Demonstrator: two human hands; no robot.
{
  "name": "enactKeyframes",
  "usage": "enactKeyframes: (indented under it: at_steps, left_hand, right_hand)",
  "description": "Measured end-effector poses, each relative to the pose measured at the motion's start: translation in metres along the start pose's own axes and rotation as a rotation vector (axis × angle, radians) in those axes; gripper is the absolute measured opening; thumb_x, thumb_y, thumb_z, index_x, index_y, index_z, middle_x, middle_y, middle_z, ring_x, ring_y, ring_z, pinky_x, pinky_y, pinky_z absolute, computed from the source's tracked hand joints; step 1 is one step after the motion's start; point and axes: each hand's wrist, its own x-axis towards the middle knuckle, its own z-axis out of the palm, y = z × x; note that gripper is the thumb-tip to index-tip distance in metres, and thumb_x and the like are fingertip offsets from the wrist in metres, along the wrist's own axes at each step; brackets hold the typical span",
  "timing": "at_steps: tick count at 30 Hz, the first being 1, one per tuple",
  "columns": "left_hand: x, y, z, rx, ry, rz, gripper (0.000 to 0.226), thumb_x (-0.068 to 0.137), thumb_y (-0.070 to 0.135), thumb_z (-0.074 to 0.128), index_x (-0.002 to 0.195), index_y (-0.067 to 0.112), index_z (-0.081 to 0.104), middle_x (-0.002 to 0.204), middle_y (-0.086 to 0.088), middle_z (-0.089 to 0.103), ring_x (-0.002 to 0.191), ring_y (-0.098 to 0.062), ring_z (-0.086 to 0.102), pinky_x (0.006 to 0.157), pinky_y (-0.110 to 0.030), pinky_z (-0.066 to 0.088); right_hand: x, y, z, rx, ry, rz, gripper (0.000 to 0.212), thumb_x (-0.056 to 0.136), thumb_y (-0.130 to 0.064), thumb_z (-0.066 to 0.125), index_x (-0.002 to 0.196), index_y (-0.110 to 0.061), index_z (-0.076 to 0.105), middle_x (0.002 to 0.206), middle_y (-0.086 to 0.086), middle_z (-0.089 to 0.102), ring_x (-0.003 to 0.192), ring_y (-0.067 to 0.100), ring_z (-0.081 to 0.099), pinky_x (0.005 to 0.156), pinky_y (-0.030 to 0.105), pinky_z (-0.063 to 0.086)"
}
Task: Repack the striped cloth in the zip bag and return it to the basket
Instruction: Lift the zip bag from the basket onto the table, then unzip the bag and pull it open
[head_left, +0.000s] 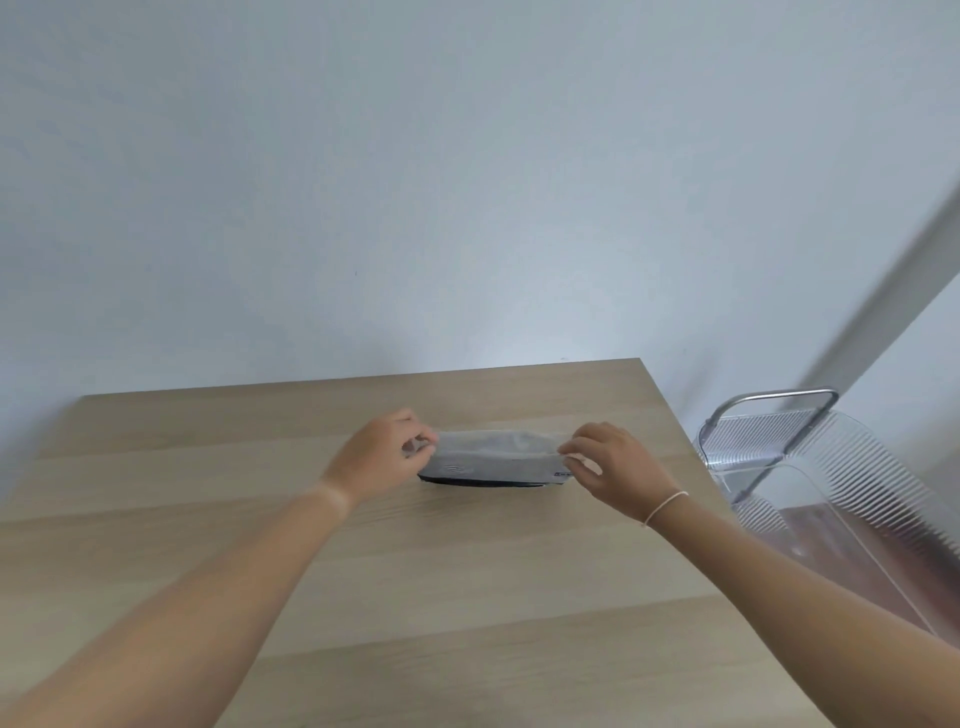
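Observation:
A frosted zip bag lies near the middle of the wooden table, its top edge lifted. Something dark shows through along its lower edge; stripes cannot be made out. My left hand pinches the bag's left top corner. My right hand, a thin white band at its wrist, pinches the right top corner. The bag's mouth is stretched between both hands. A clear ribbed plastic basket with a metal handle stands beside the table on the right.
A plain pale wall rises right behind the table's far edge. The table's right edge runs close to the basket. A grey vertical strip, perhaps a door frame, stands at the far right.

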Motion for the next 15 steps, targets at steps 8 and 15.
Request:
enactKeyframes:
  at_steps: [8, 15]
  left_hand:
    - [-0.008, 0.011, 0.01, -0.381, 0.324, -0.27, 0.015, 0.085, 0.022, 0.06, 0.078, 0.014, 0.071, 0.069, -0.006, 0.07, 0.066, -0.025, 0.067, 0.054, -0.033, 0.057]
    - [-0.006, 0.014, 0.016, -0.214, 0.148, -0.16, 0.012, 0.085, 0.028, 0.06, 0.079, 0.026, 0.071, 0.065, 0.022, 0.065, 0.065, 0.004, 0.059, 0.062, -0.017, 0.045]
  right_hand:
    - [-0.007, -0.01, -0.002, 0.271, 0.143, 0.288, 0.006, 0.083, -0.018, 0.062, 0.083, -0.016, 0.068, 0.065, -0.008, 0.06, 0.058, 0.011, 0.055, 0.061, 0.029, 0.048]
    - [0.0, -0.009, 0.006, 0.232, -0.009, 0.303, 0.009, 0.085, -0.023, 0.059, 0.085, -0.019, 0.067, 0.073, -0.01, 0.061, 0.064, 0.008, 0.055, 0.063, 0.022, 0.044]
